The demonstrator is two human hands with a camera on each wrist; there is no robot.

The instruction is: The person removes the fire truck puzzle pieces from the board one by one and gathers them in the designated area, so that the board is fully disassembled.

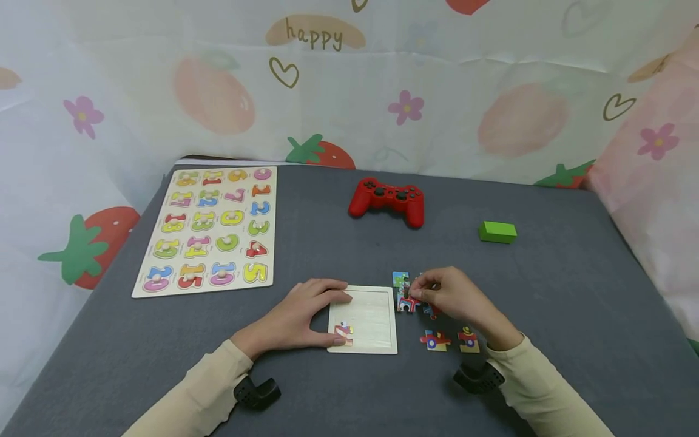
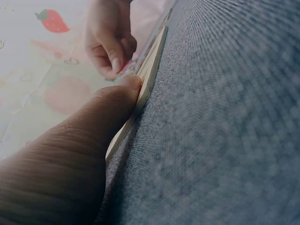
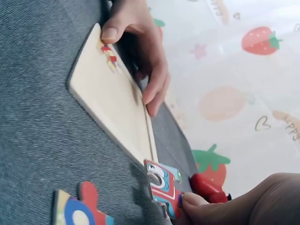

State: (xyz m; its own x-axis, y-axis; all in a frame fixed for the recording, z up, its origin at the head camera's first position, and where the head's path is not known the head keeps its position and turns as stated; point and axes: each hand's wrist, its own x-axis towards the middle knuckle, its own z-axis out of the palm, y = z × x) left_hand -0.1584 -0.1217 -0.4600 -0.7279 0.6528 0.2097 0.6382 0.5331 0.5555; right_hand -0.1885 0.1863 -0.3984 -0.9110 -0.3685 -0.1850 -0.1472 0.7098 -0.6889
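Observation:
My left hand (image 1: 300, 312) holds the left side of a pale wooden puzzle board (image 1: 374, 321), thumb on the near corner and fingers at the far corner. One puzzle piece (image 1: 343, 333) lies in the board's lower left corner. To the right of the board, my right hand (image 1: 450, 297) pinches a red and blue puzzle piece (image 3: 161, 180) with an eye on it, between thumb and fingers. Under and around this hand lie other pieces, among them a green and blue piece (image 1: 400, 278); some are partly hidden. Closer to me are two vehicle pieces, one with a blue wheel (image 1: 435, 341), another with a yellow top (image 1: 468, 340).
A large number puzzle board (image 1: 210, 230) lies at the back left of the grey table (image 1: 327, 394). Behind the work area are a red game controller (image 1: 386, 202) and a green block (image 1: 497, 232). A patterned curtain (image 1: 437, 73) hangs along the back.

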